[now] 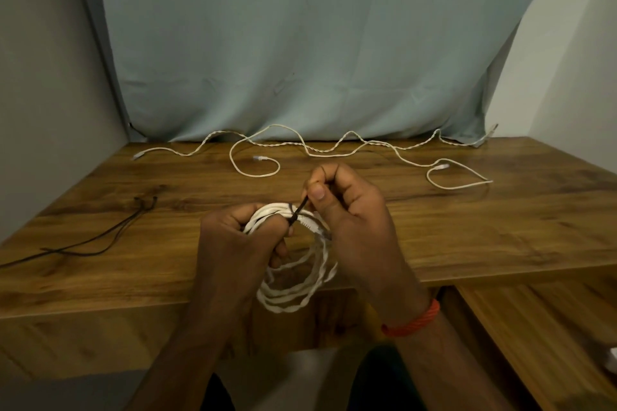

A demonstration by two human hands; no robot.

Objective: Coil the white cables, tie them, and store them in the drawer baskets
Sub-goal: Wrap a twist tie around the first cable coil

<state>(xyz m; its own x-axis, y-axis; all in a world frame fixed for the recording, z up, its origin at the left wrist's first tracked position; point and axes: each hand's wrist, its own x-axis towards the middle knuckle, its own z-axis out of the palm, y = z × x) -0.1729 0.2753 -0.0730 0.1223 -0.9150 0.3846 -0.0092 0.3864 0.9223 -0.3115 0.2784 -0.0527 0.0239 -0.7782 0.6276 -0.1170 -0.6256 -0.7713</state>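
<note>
Left hand [233, 243] grips the coiled white cable [293, 292] over the near edge of the wooden table [467, 227], its loops hanging toward the person. Right hand [347, 207] pinches a black tie [298, 212] wrapped round the coil's top, free end slanting up and right. Farther back, loose white cables [334, 147] stretch left to right.
</note>
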